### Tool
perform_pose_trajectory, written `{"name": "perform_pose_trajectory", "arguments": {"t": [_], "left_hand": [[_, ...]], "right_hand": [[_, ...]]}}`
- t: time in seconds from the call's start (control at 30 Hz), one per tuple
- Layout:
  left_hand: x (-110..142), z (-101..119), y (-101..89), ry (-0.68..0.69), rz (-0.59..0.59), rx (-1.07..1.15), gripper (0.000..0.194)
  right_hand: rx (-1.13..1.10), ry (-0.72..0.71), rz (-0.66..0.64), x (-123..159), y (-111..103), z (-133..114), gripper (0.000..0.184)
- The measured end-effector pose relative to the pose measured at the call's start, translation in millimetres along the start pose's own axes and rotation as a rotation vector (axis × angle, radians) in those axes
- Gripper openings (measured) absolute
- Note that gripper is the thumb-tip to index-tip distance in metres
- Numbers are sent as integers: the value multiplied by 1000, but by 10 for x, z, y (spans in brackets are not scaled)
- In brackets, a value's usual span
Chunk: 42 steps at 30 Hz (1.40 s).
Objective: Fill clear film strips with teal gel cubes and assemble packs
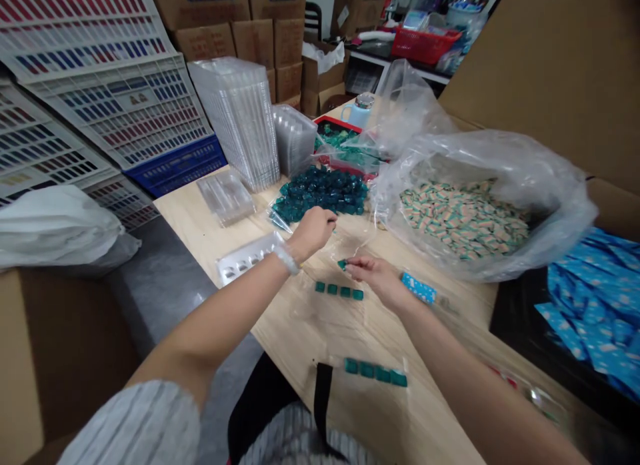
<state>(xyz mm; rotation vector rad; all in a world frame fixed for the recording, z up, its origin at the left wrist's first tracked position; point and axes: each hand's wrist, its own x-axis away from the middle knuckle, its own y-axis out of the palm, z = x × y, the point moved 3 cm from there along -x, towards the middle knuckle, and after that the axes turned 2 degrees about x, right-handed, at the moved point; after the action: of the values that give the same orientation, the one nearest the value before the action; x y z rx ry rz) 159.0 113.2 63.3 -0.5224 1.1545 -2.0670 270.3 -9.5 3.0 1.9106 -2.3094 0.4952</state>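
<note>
My right hand (377, 279) pinches a small teal cube (342, 264) between its fingertips, above the light wooden table (285, 315). My left hand (313, 233) hangs curled near a heap of dark teal cubes (320, 194), over a thin clear plastic sheet. Whether it holds anything is hidden. Beneath my left wrist lies a clear blister tray (247, 258). Several teal cubes form a row (339, 290) on the table, and another row (375, 372) sits nearer me in clear plastic. A blue patterned sachet (419, 288) lies just beyond my right wrist.
A large clear bag of beige-and-teal wrapped pieces (465, 218) slumps at the table's right. Stacked clear trays (240, 122) rise behind the heap, beside a red tray (345, 145) and a mug (359, 112). Blue sachets (595, 312) lie at right; cardboard boxes (60, 358) stand at left.
</note>
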Motion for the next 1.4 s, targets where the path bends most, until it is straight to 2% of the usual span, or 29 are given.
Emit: {"name": "perform_pose_trajectory", "arguments": {"t": [0.07, 0.1, 0.2, 0.27, 0.33, 0.4, 0.53, 0.67, 0.8, 0.9, 1.0, 1.07, 1.13, 1.2, 1.27, 1.33, 1.4], "left_hand": [[466, -59, -77, 4, 15, 280, 25], [719, -108, -37, -30, -31, 404, 25], [1370, -275, 292, -162, -155, 652, 27], [1600, -351, 521, -197, -117, 683, 31], [1671, -374, 657, -195, -61, 661, 33], [1656, -358, 689, -185, -49, 635, 35], [1607, -321, 612, -187, -64, 592, 32], [1607, -310, 630, -178, -71, 547, 29], [1637, -297, 694, -170, -62, 519, 27], [1572, -283, 570, -119, -22, 549, 28], [1229, -305, 222, -71, 130, 484, 29], [833, -335, -43, -46, 294, 377, 30], [395, -347, -210, -35, 374, 283, 33], [42, -328, -241, -48, 324, 206, 38], [-125, -273, -188, -23, 243, 132, 44], [-100, -207, -117, 67, 205, 68, 46], [26, -187, -59, 129, 174, 18, 38]], "right_hand": [[262, -141, 1, 84, 192, -42, 17], [400, -221, -6, 119, 294, -72, 15], [775, -390, -42, 184, 554, -147, 14], [956, -425, -66, 191, 658, -176, 15], [1093, -436, -85, 182, 722, -202, 16], [1210, -457, -112, 171, 776, -232, 16], [1334, -462, -127, 134, 850, -269, 17], [1313, -387, -96, 107, 821, -216, 17], [1293, -373, -81, 130, 731, -131, 20], [1194, -380, -32, 131, 665, -118, 27], [1114, -412, 19, 93, 684, -149, 27], [1122, -428, -20, 51, 765, -163, 22], [1161, -425, -55, 17, 838, -169, 20], [1193, -411, -59, 16, 847, -171, 20], [1184, -399, -36, 71, 769, -168, 23], [1143, -377, 54, 177, 614, -165, 33], [1115, -341, 148, 304, 453, -158, 38]]}}
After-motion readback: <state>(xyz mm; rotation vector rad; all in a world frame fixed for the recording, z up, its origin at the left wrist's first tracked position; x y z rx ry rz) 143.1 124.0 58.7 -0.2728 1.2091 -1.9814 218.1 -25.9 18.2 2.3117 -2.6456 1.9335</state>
